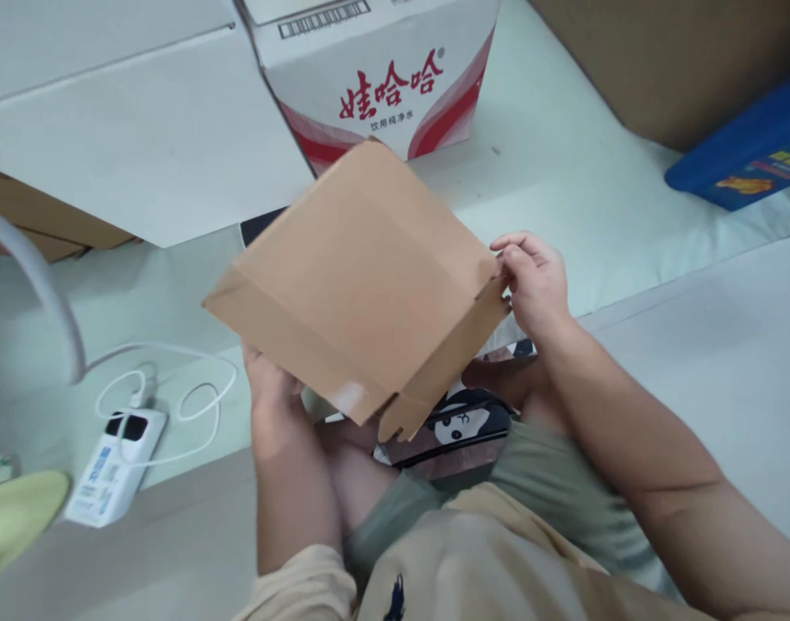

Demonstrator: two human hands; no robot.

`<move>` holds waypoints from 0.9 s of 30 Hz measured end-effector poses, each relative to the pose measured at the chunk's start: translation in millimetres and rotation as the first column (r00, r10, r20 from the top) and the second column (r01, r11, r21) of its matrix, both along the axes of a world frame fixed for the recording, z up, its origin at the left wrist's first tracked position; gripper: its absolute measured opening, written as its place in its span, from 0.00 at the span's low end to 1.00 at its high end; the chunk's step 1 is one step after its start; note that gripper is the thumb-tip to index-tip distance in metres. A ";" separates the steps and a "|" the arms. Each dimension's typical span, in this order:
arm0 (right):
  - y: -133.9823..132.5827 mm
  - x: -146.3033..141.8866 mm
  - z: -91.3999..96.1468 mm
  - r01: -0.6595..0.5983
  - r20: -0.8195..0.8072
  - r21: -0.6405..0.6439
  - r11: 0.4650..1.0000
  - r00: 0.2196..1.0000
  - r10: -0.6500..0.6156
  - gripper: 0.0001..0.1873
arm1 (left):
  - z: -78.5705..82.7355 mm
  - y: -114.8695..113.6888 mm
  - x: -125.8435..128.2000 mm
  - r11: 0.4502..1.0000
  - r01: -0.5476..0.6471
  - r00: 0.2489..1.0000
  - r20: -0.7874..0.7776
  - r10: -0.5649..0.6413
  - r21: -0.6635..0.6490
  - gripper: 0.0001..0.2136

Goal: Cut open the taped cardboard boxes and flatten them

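A piece of brown folded cardboard (362, 267), creased along its sides like a flattened or part-folded box, is held up in front of me above my lap. My left hand (270, 377) grips its lower left edge from beneath, with most of the fingers hidden behind the sheet. At the right corner, my right hand (530, 280) pinches a flap between thumb and fingers. The near corner has small cut tabs and points down toward me. Below it, part of a dark bag or cloth with a panda print (463, 423) shows between my legs.
Behind the cardboard stands a white carton with red print (388, 95), beside a large white box (155, 138). A white power bank (116, 466) with a looped cable (217, 379) lies at left. A blue container (744, 147) is at the far right, and a yellow-green rounded object (20, 517) at lower left.
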State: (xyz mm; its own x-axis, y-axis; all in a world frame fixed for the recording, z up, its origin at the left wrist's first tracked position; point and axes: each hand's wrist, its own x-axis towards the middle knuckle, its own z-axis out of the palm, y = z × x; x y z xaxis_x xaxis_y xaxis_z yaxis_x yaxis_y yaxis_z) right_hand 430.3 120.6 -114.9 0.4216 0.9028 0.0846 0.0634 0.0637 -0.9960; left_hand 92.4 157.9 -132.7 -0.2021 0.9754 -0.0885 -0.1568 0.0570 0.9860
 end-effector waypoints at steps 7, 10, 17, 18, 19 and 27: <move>13.6 7.4 -17.3 0.103 -0.021 -0.101 0.990 0.994 -0.106 0.33 | 8.0 7.1 18.9 0.994 -0.079 0.980 0.186 0.065 0.070 0.13; 11.5 -0.3 -15.4 -0.083 -0.162 -0.189 0.979 0.985 0.052 0.37 | 7.1 7.8 17.0 0.998 -0.034 0.985 0.172 0.025 0.050 0.14; -7.2 -23.5 4.7 -0.289 -0.292 -0.169 0.942 0.928 0.232 0.32 | 15.5 0.3 18.3 0.998 0.034 0.948 0.313 -0.051 0.059 0.24; -9.6 -26.5 7.0 -0.268 -0.279 -0.162 0.950 0.935 0.217 0.31 | 13.2 0.9 17.6 0.999 0.019 0.949 0.313 -0.028 0.031 0.24; -12.0 -29.3 9.4 -0.255 -0.271 -0.158 0.954 0.940 0.207 0.30 | 10.0 2.0 16.7 1.000 -0.018 0.952 0.306 0.016 0.002 0.23; -52.0 -8.5 32.5 -0.131 -0.288 -0.148 0.980 0.954 0.084 0.27 | 12.0 1.8 13.1 0.973 0.042 0.927 0.371 0.047 -0.228 0.08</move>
State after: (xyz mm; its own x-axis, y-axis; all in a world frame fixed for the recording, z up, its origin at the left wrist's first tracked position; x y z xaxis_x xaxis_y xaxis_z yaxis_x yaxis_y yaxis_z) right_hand 421.8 68.7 -82.4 0.3068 0.9356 -0.1750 -0.2170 -0.1102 -0.9699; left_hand 105.5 159.7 -120.7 -0.1140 0.9192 -0.3770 -0.5094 0.2717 0.8165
